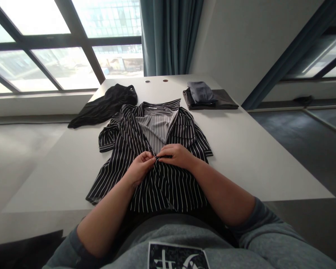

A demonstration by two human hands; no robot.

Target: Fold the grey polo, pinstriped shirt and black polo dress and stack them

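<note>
A black shirt with white stripes (182, 183) lies spread on the white table in front of me, its collar pointing away and its upper front parted to show the pale inside. My left hand (141, 166) pinches the front edge of the shirt near its middle. Facing it, my right hand (175, 155) pinches the same spot from the other side. The fingertips of both hands nearly meet over the front opening. Whether a button sits between them is too small to tell. Below the hands the two front edges lie together.
A crumpled black garment (109, 102) lies at the table's far left. Folded dark clothes (224, 99) with a grey-blue folded piece (200, 92) on top rest at the far right. The white table (263, 160) ends near my body. Behind it hang blue curtains (170, 37) beside a window.
</note>
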